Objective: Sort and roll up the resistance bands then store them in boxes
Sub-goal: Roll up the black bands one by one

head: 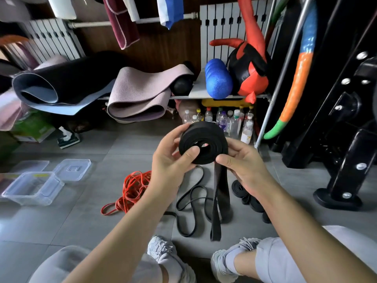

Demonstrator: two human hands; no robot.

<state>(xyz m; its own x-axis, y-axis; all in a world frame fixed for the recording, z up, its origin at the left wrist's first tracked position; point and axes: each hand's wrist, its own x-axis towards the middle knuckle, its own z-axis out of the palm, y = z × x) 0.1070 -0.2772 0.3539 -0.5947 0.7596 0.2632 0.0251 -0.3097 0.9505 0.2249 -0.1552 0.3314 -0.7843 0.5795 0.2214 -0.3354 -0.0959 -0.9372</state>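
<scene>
A wide black resistance band (206,137) is partly wound into a thick roll, held up over the floor. My left hand (171,160) grips the roll's left side, thumb on its front face. My right hand (242,166) pinches the roll's lower right edge, where the band's loose tail (217,203) hangs down to the tiles. A tangle of thin red bands (130,190) lies on the floor to the left. A thin black band (191,203) lies looped below the roll. Rolled black bands (244,195) sit on the floor to the right, partly behind my right forearm.
Clear plastic boxes (32,188) and loose lids (72,169) sit on the grey tiles at the left. A shelf holds yoga mats (134,94), a blue foam roller (218,80) and bottles (230,121) beneath. A black machine frame (342,160) stands right. My knees and shoes fill the bottom.
</scene>
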